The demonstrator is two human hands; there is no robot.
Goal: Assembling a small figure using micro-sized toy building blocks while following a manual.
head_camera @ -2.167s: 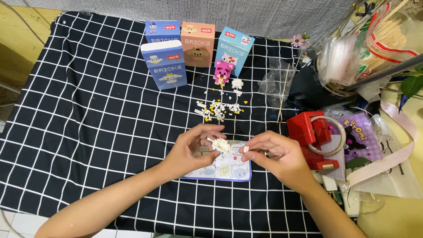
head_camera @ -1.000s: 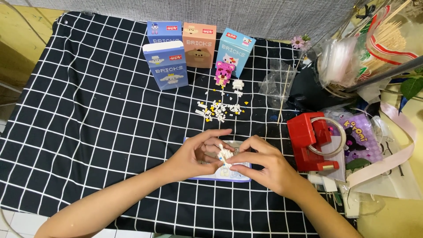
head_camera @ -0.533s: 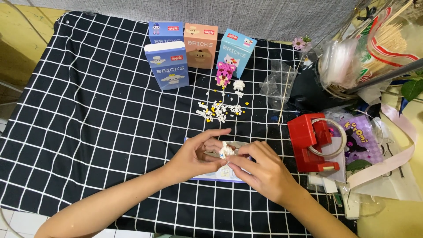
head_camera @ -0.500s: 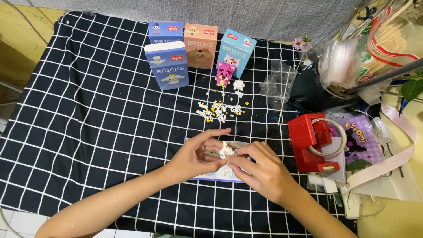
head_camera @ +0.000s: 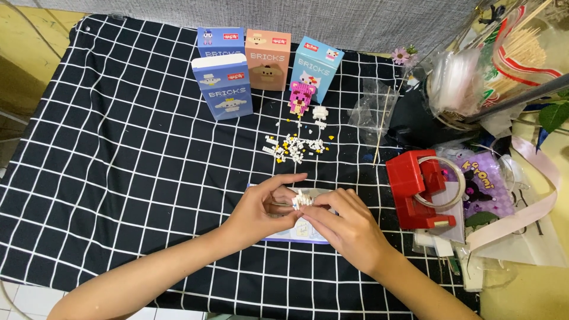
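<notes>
My left hand [head_camera: 261, 208] and my right hand [head_camera: 345, 226] meet over a printed instruction sheet [head_camera: 308, 232] on the black checked cloth. Both pinch a small white brick assembly [head_camera: 303, 200] between thumbs and fingertips, just above the sheet. A scatter of tiny white and yellow loose bricks [head_camera: 294, 147] lies a little beyond the hands. A small pink brick figure [head_camera: 300, 98] and a small white brick piece [head_camera: 320, 112] stand behind that scatter.
Several upright brick boxes stand at the back: two blue [head_camera: 223, 86], one orange-brown [head_camera: 268, 58], one light blue [head_camera: 317, 64]. A red tape dispenser [head_camera: 418, 188] sits right of the hands. Clear plastic bags [head_camera: 374, 105], a purple pouch [head_camera: 480, 189] and clutter crowd the right edge.
The hands have come closer together over the sheet, my right hand shifting left onto the white assembly. The view has drifted slightly.
</notes>
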